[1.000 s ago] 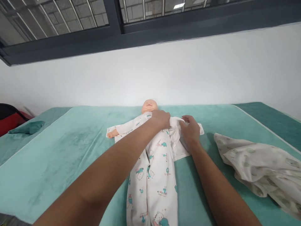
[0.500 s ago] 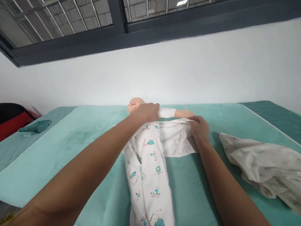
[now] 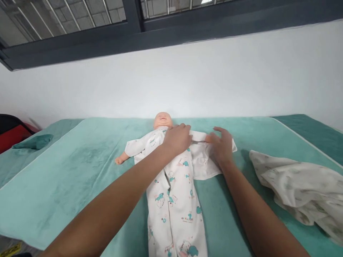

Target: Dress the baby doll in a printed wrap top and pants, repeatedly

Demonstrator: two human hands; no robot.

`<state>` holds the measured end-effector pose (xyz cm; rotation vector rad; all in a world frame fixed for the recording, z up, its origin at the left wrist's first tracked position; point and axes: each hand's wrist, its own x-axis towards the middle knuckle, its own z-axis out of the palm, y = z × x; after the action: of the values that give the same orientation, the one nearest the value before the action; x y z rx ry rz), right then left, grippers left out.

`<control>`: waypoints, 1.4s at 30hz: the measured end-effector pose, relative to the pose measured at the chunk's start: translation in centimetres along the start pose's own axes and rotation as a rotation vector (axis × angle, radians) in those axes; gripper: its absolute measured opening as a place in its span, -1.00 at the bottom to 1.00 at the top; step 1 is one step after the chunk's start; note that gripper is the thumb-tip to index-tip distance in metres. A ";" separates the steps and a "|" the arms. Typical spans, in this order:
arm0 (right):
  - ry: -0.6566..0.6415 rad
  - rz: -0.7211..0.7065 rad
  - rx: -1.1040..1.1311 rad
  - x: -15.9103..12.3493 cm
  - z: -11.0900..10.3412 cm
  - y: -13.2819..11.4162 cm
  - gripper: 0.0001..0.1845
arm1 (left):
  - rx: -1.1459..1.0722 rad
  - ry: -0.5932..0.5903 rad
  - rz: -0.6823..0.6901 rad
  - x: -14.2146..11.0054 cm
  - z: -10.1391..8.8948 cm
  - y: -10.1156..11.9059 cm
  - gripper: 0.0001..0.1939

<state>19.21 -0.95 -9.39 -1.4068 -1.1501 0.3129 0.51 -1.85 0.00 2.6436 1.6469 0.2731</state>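
A baby doll [image 3: 163, 120] lies on its back, dressed in a white printed romper [image 3: 184, 214]. Over its shoulder and upper arm on the right side, my left hand [image 3: 177, 138] is curled and closed on the sleeve at the shoulder; the fingertips are partly hidden. The doll's white-sleeved arm [image 3: 198, 136] stretches out to the right. At that arm's end is my right hand [image 3: 222, 144], its thumb and fingers apart beside the doll's hand. Beneath it a white garment panel [image 3: 205, 162] lies spread out. The doll's other arm [image 3: 134, 147] points down and left.
A crumpled pale printed cloth [image 3: 300, 185] lies to the right on the teal mat [image 3: 80, 167]. A white wall [image 3: 171, 82] and a dark window frame [image 3: 171, 35] stand behind. A red and black item [image 3: 13, 132] is at the far left.
My right hand has loosened from the garment's edge, its fingers now spread. My left hand has moved slightly right and down, so the doll's head and other arm show more.
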 end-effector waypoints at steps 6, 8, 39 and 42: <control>-0.513 -0.440 -0.323 -3.4 1.9 -2.8 -0.54 | -0.612 0.347 -0.342 -7.0 1.4 -7.0 -0.54; -0.634 -0.448 -0.298 -3.9 2.1 -3.5 -0.51 | -0.810 0.331 -0.443 -8.6 2.3 -8.1 -0.44; -0.622 0.052 0.108 -5.0 1.4 -4.9 -0.61 | -0.412 0.373 -0.369 -9.1 4.8 -6.7 -0.84; -0.704 -0.016 0.043 -4.9 0.8 -4.5 -0.62 | -0.588 0.239 -0.357 -10.7 4.1 -7.6 -0.82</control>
<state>14.29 -5.26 -7.83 -1.2773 -1.7037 0.8614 -10.26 -7.69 -6.38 1.9130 1.7164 0.9222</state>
